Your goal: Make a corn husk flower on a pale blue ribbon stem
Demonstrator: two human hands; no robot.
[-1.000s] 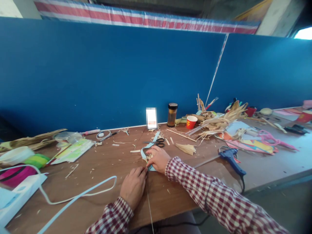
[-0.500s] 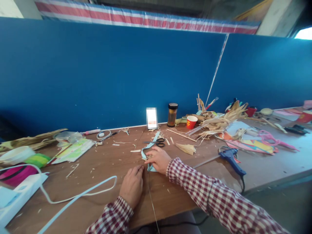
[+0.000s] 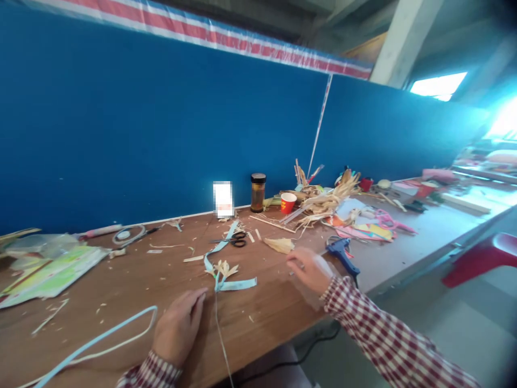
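My left hand lies flat on the brown table, fingers stretched toward a light blue ribbon with a small dried-husk flower on it. A thin strand runs from the ribbon past my left fingertips to the table's front edge. My right hand hovers apart from the ribbon, to its right, close to a blue glue gun. That hand is smeared by motion and its fingers do not show clearly.
Black scissors lie behind the ribbon, a husk piece to their right. A jar, red cup and husk pile stand near the blue partition. A pale cable loops front left; papers left; red stool right.
My right hand has let go of the ribbon and swung right toward the glue gun. The left hand has flattened beside the strand. The view has turned to the right.
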